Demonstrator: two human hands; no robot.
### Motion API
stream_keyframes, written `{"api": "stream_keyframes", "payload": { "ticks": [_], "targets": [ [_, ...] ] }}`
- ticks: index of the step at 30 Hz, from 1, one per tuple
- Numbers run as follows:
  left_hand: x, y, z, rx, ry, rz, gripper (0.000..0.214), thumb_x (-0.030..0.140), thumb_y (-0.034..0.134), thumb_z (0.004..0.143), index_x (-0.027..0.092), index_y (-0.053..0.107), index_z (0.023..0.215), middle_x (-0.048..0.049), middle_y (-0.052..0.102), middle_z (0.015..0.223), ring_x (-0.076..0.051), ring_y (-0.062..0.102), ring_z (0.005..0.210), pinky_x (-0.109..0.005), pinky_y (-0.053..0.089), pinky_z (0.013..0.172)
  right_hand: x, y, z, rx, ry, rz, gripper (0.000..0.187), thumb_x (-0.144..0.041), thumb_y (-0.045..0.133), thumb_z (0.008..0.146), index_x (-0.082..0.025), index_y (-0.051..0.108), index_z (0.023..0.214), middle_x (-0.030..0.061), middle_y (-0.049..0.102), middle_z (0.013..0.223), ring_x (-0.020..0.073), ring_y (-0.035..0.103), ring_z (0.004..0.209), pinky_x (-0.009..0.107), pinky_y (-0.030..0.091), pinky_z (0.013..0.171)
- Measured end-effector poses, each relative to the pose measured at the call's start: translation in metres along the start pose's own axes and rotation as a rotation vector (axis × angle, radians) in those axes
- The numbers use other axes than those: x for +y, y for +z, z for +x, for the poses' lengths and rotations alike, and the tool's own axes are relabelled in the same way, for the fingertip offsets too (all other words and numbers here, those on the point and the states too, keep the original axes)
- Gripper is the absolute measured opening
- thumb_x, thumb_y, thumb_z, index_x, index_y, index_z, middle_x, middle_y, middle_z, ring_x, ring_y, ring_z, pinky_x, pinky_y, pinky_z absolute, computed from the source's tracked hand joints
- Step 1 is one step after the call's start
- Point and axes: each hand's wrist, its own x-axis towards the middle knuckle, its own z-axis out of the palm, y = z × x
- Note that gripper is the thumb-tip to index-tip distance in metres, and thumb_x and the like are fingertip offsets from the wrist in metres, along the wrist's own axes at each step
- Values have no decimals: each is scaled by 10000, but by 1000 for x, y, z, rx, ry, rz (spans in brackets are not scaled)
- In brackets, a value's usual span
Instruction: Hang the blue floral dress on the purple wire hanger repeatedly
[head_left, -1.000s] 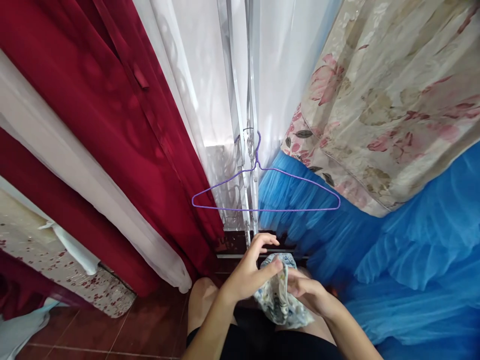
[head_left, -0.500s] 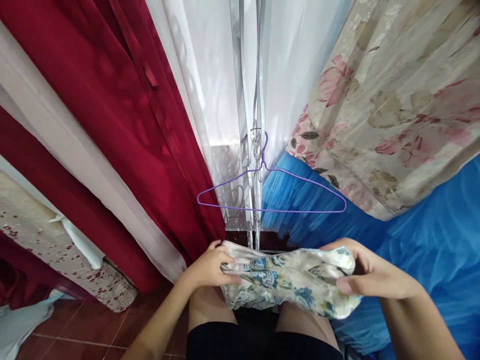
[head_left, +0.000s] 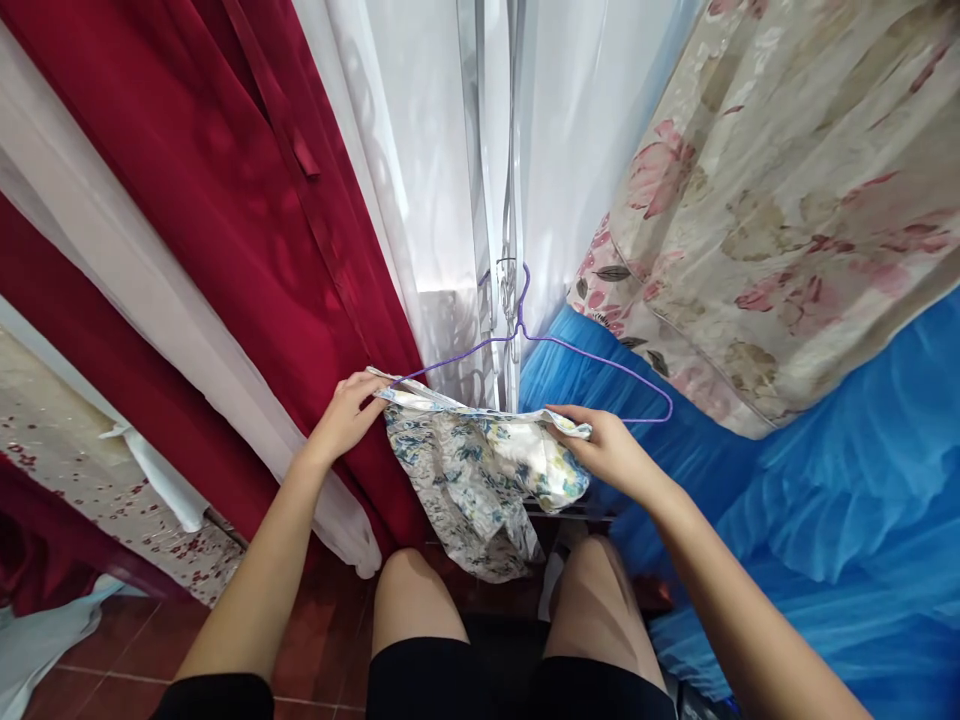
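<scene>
A floral garment (head_left: 480,480), cream with blue and yellow flowers, hangs down between my hands above my knees. My left hand (head_left: 346,415) pinches one end of its top edge, close to the left corner of a purple hanger (head_left: 600,357). At the other end my right hand (head_left: 600,440) is closed on the garment's edge, below the hanger's right arm. The hanger dangles by its hook from white straps with metal rings (head_left: 510,290). The garment's left end overlaps the hanger's left corner, and part of the hanger's bottom bar is hidden. The garment's exact kind I cannot tell.
Red cloth (head_left: 300,260) and pale drapes hang on the left. White fabric (head_left: 405,150) hangs behind the straps. To the right are a pink-flowered cloth (head_left: 720,250) and ruffled blue tulle (head_left: 817,500). Red tiles (head_left: 322,640) cover the floor.
Both hands have lifted the garment up and forward to the hanger. They have moved left, and the garment, bunched before, now hangs down from its stretched top edge.
</scene>
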Motion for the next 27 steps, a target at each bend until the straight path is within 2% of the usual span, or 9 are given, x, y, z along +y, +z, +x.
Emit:
{"api": "stream_keyframes", "payload": {
  "ticks": [4,9,13,15,18,20,23,25,27],
  "targets": [
    [39,1,16,47,74,-20,299,313,396,1019,191,643,1136,-101,628,1254,-240,533,1232,-384,400,1082,7,14,2,-11,1,-117,310,-330,507,954,-169,637,723,15,619,618,168,528,582,263,326,544],
    [88,23,35,78,164,-14,234,277,453,1008,194,618,1151,-76,649,1168,-229,581,1149,-353,440,1021,0,19,-8,-25,-11,-103,266,-259,506,933,-173,622,709,18,631,646,173,554,602,262,334,558],
    [101,34,41,137,162,-14,269,243,416,1027,196,641,1169,-63,655,1076,-216,602,1063,-336,459,963,-4,12,-23,4,-62,-6,306,-211,538,889,-186,730,1126,34,704,792,197,608,680,281,427,635],
    [100,35,41,137,161,-13,288,227,404,1027,189,654,1164,-67,639,1054,-215,600,1044,-335,467,948,-1,5,-32,123,-50,30,630,-190,589,842,-214,528,1469,-12,652,691,173,533,573,279,416,584],
    [97,34,42,133,157,-6,282,219,416,1020,185,659,1160,-68,615,1050,-215,595,1037,-339,473,942,9,-12,-43,376,7,45,920,-198,658,805,-195,244,1627,-84,522,541,148,386,451,272,345,491],
    [97,33,43,140,159,-4,266,227,431,1016,191,660,1147,-69,600,1060,-217,589,1045,-349,476,949,16,-31,-44,426,42,4,829,-240,698,801,-179,397,1571,-68,549,551,139,402,452,271,352,489],
    [95,30,44,194,139,-13,220,250,480,999,206,657,1122,-76,580,1129,-226,578,1101,-368,471,981,18,-67,-37,278,84,7,463,-319,753,788,-155,746,1220,9,683,667,166,565,577,276,440,561],
    [89,27,42,251,91,-48,213,275,534,977,216,637,1154,-80,574,1194,-223,579,1112,-371,471,993,13,-88,-28,121,137,130,329,-348,814,741,-134,809,990,52,744,745,194,629,645,281,471,584],
    [79,25,37,293,9,-122,234,311,573,960,216,616,1169,-70,610,1157,-208,604,1031,-354,489,944,8,-98,-17,134,189,349,305,-348,884,653,-109,797,820,84,753,718,209,642,595,301,486,555]
  ]
}}
